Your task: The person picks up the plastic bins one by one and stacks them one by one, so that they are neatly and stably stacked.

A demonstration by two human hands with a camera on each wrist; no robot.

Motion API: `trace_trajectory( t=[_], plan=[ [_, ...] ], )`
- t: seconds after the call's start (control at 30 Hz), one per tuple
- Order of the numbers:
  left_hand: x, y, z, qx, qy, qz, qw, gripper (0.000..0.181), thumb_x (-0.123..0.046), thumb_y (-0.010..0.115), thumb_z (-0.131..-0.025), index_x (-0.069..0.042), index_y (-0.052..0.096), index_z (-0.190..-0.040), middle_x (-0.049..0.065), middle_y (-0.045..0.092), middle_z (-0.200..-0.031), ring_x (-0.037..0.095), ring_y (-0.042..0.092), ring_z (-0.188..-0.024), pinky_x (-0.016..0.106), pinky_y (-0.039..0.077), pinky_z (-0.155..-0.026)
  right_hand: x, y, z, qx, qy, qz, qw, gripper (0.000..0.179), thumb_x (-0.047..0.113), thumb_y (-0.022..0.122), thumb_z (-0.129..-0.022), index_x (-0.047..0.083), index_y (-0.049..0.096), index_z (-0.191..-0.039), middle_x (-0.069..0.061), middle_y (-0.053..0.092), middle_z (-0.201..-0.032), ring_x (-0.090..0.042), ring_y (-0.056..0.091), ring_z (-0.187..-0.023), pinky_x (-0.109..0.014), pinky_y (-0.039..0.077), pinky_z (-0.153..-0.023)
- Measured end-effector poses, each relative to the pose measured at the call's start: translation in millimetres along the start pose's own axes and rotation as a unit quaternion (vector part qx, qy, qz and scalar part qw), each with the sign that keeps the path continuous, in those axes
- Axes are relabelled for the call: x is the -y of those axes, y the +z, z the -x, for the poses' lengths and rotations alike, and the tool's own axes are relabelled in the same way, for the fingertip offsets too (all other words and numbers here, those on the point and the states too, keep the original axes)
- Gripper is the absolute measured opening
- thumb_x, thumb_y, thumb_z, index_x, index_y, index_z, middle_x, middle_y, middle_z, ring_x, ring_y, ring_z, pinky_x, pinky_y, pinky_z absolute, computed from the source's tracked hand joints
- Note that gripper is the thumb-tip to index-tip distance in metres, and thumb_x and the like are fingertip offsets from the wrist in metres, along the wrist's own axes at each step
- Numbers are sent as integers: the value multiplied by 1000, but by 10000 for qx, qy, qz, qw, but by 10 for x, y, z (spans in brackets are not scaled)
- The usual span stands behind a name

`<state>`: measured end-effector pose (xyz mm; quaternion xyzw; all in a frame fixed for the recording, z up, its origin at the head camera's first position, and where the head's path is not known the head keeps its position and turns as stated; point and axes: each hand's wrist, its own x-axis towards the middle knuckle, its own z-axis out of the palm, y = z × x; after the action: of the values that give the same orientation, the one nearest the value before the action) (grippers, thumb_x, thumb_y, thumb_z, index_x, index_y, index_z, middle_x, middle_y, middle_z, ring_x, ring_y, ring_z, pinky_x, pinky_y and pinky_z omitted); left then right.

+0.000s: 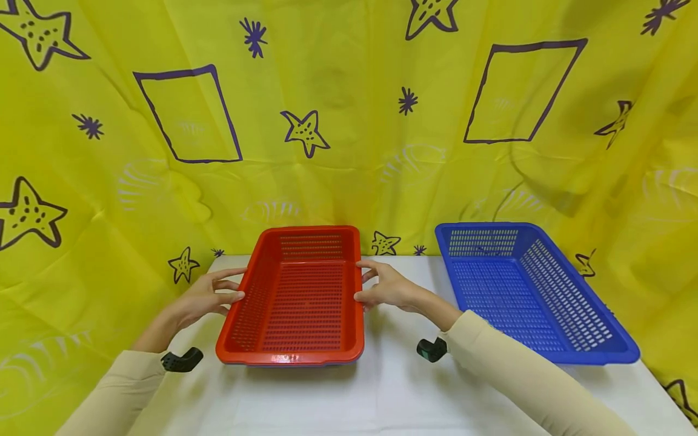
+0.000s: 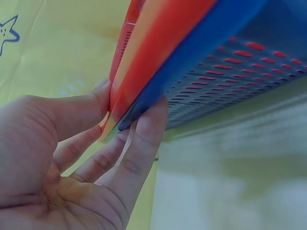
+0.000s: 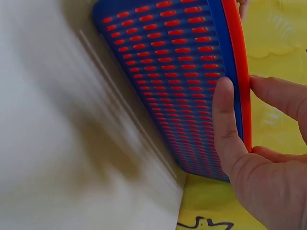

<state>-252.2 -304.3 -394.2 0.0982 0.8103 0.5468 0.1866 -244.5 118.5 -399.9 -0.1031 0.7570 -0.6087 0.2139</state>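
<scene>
A red slotted plastic basket [image 1: 290,358] sits nested inside a blue basket [image 3: 226,43], whose slotted wall shows under the red rim in both wrist views. My left hand [image 1: 200,298] pinches the stacked rims at the left side, thumb on the red rim and fingertips beneath the blue one. On the opposite long side, my right hand [image 1: 388,287] grips both rims between thumb and fingers. The red basket has nothing in it. Shadows lie on the white table beneath the pair; whether its base touches the table I cannot tell.
To the right, another blue slotted basket [image 1: 586,357] stands on the white table [image 1: 305,402]. A yellow curtain [image 1: 349,175] with drawn stars and frames hangs behind the table and along its sides.
</scene>
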Motion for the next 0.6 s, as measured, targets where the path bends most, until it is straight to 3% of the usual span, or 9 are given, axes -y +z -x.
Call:
trace_trajectory(
  t=[0.23, 0.47, 0.6],
  plan=[
    [-42, 187, -90, 25, 59, 127, 9999, 73, -9, 71, -98, 0, 32, -159, 27, 61, -125, 28, 72, -95, 46, 63, -77, -46, -175, 135, -71, 31, 207, 9998, 83, -6, 76, -88, 1, 32, -158, -25, 47, -127, -28, 74, -74, -45, 63, -76],
    [-90, 361, -172, 39, 6, 268, 9996, 73, -9, 71, -97, -4, 34, -159, 25, 61, -124, 29, 72, -94, 46, 63, -77, -50, -325, 283, -157, 139, 294, 9993, 82, -6, 75, -88, 2, 33, -157, -26, 48, -127, -30, 74, -75, -55, 60, -83],
    [-105, 459, -212, -15, 16, 321, 9995, 72, -8, 71, -97, -4, 35, -159, 26, 61, -122, 29, 72, -93, 45, 63, -76, -68, -414, 335, -179, 141, 426, 9988, 82, -6, 75, -88, 2, 32, -158, -27, 48, -128, -29, 74, -76, -53, 61, -81]
  ],
)
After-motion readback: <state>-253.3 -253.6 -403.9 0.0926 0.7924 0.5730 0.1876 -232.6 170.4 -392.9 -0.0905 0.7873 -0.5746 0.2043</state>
